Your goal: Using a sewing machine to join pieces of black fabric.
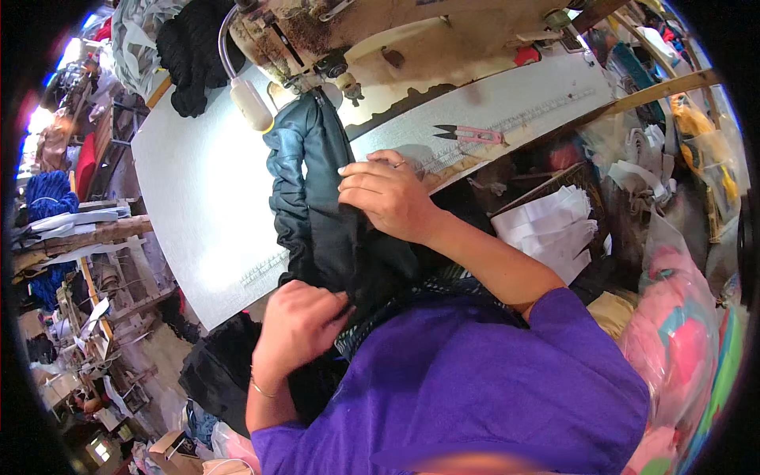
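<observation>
A dark blue-black cloth [329,208], gathered along its left side, runs from under the presser-foot area of a sewing machine [285,53] down to my lap. My left hand [303,323] is curled around the cloth's near end, slightly blurred, its fingertips partly hidden. Over the cloth's right edge rests my right hand [386,193], palm down with fingers extended, a ring on one finger; its thumb is hidden. The needle cannot be made out. Pink-handled thread snips [469,134] lie on the white table [202,214], right of the cloth, by a printed ruler scale.
A white lamp [251,104] on a bent metal neck shines at the machine's left. Black cloth [193,56] hangs over the table's far left. Stacked white fabric pieces [546,231] sit below the table's right edge. Plastic-wrapped pink goods [674,332] stand at far right.
</observation>
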`<state>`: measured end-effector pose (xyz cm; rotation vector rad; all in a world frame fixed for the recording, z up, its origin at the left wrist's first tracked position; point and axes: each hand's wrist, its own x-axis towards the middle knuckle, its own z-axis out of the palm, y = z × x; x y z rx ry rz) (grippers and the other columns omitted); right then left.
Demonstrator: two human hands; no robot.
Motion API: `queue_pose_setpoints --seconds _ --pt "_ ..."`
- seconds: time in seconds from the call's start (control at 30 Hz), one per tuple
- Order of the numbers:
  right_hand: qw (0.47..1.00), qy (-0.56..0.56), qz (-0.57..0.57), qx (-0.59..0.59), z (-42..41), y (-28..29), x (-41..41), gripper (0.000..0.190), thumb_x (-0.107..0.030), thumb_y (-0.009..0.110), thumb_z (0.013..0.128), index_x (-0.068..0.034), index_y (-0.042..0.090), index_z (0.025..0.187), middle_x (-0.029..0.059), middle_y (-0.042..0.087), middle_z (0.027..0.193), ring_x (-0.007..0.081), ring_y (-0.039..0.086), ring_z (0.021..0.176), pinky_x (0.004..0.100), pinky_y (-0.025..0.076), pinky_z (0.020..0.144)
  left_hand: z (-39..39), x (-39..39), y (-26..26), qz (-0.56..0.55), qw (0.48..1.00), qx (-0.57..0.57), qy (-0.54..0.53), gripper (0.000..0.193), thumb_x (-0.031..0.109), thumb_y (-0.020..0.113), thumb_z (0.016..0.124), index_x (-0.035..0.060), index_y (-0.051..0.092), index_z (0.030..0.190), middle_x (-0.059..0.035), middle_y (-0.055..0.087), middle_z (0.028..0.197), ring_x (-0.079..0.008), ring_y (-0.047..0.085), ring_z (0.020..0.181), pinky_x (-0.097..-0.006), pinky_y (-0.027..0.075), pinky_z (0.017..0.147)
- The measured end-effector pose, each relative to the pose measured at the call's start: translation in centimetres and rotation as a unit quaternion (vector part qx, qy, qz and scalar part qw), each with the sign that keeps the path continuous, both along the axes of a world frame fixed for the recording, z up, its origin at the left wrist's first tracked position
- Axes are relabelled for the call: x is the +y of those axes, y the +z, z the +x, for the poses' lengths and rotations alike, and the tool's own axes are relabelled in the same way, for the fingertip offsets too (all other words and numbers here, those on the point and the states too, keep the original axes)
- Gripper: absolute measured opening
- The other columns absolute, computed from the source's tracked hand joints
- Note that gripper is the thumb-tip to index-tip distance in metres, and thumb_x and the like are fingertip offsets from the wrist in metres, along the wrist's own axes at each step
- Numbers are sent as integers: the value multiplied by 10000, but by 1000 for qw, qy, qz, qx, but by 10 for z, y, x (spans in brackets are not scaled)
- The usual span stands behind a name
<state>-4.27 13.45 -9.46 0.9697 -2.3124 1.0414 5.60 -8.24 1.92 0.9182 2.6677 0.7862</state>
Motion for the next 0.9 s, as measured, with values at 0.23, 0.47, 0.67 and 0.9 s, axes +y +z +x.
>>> queue_pose_setpoints --seconds 0.23,0.47,0.67,0.9 --pt "999 26 -5 -29 -5 -3 0 144 -28 633 770 -109 667 884 11 678 974 189 667 1024 416 435 996 -127 -27 -78 -13 972 166 168 310 234 519 1009 4 653 1168 -159 670 1101 -291 634 998 -382 474 928" --pt "999 3 10 -45 0 -3 -6 86 -78 626 784 -114 653 857 14 674 947 177 672 1008 442 444 987 -187 -41 -56 -228 919 239 215 305 218 588 954 90 669 1219 -113 688 1164 -288 631 1111 -366 470 944" --pt "1000 -19 -19 6 0 -6 -9 43 -144 603 826 -135 642 842 -1 670 900 149 676 991 469 424 1015 -155 33 -72 -26 964 242 111 116 107 698 891 41 705 986 -120 666 916 -299 641 844 -373 489 773" --pt "1000 4 16 -22 -5 4 -9 86 -133 642 829 -139 700 892 4 702 937 147 688 995 474 396 1040 -174 22 -84 -77 974 202 73 127 143 710 885 27 705 939 -122 636 840 -292 635 789 -350 480 727"
